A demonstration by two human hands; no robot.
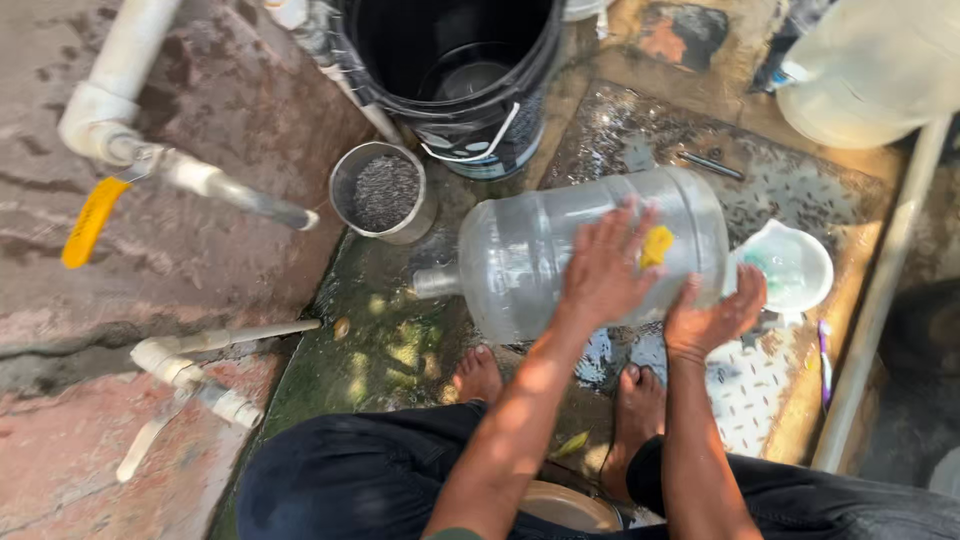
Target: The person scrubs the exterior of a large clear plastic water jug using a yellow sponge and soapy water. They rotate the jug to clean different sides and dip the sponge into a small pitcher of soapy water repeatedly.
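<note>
Left hand (605,270) presses yellow sponge (657,245) flat on big clear jug (590,250) lying sideways; right hand (712,318), grip spread, steadies base. Keep jug braced, scrub evenly.

Dark trousers (black, loose), bare forearms, bare feet; no sleeves.

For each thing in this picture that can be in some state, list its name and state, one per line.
Water jug: on its side, uncapped.
Left hand: pressing a yellow sponge on the jug.
Right hand: steadying the jug's base.
Black bucket: upright, open.
Metal tin: upright, holding dark grains.
</note>
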